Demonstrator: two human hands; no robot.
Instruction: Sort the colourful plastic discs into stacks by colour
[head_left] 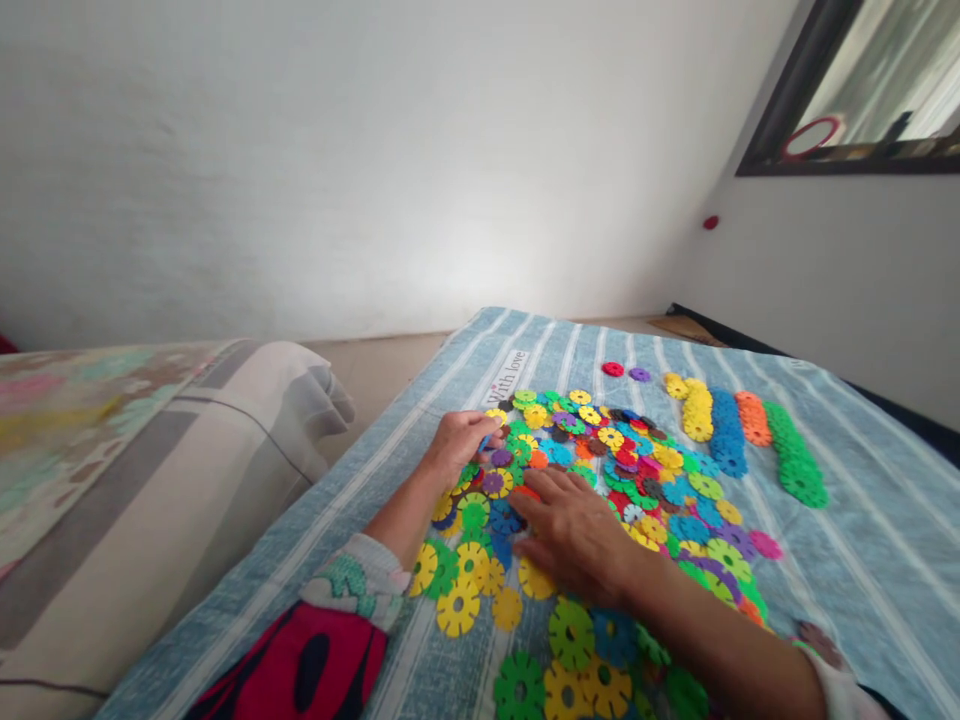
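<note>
Many notched plastic discs [559,450] in several colours lie in a loose heap on the striped blue cloth. At the heap's far left edge is my left hand [459,445], its fingers bent and pinched around a blue notched disc [486,441], which is mostly covered. A yellow disc [496,415] shows just beyond those fingertips. My right hand [574,530] lies palm down over the middle of the heap, fingers stretched out and touching the discs. An orange disc [527,492] shows beside its fingers; whatever is under the palm is hidden.
Overlapping rows of yellow [698,412], blue [726,435], orange [753,418] and green discs [796,460] lie to the right. A red disc [613,369] and a purple disc [640,375] sit at the back. A covered surface [247,440] stands left, a wall [337,180] behind.
</note>
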